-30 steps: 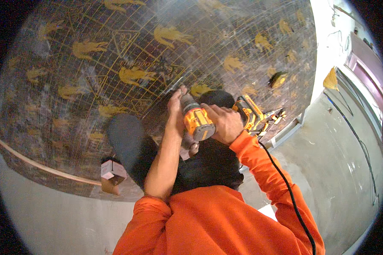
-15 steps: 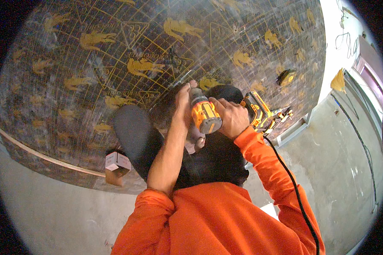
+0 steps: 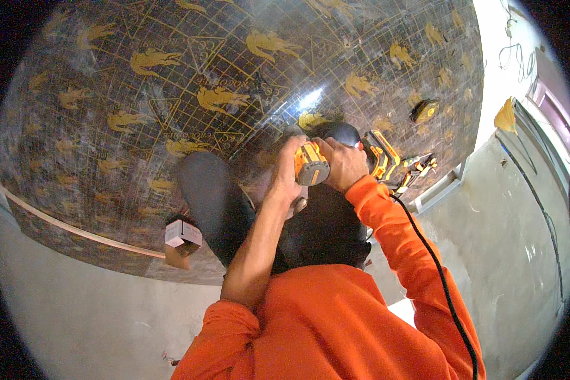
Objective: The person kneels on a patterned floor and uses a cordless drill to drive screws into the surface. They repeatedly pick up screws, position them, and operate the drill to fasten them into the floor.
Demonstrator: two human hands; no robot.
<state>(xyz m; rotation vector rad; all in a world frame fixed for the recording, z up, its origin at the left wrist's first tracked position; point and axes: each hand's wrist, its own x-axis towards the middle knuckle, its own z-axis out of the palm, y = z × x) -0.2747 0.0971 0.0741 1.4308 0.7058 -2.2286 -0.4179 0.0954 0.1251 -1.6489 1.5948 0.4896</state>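
A yellow-and-black cordless drill (image 3: 311,166) is held between both hands over the patterned dark board (image 3: 155,98). My left hand (image 3: 285,173) wraps along the drill's left side. My right hand (image 3: 345,161) grips it from the right, fingers bent round it. The drill's front end and whatever it touches are mostly hidden. A bright patch of light shows on the board just beyond it. My dark-trousered legs (image 3: 209,187) are bent beneath my arms. Just right of my right hand lies a second yellow-and-black power tool (image 3: 383,152).
Smaller tools (image 3: 421,168) and a small round yellow-black object (image 3: 425,111) lie rightward on the board. A white box (image 3: 183,234) sits by a wooden strip (image 3: 82,225) at lower left. A black cord (image 3: 440,272) runs along my right arm. Grey concrete (image 3: 513,253) borders the board.
The drill and both hands sit slightly higher in the picture. My left hand's fingers have shifted back along the drill. A bright patch of light has appeared on the board.
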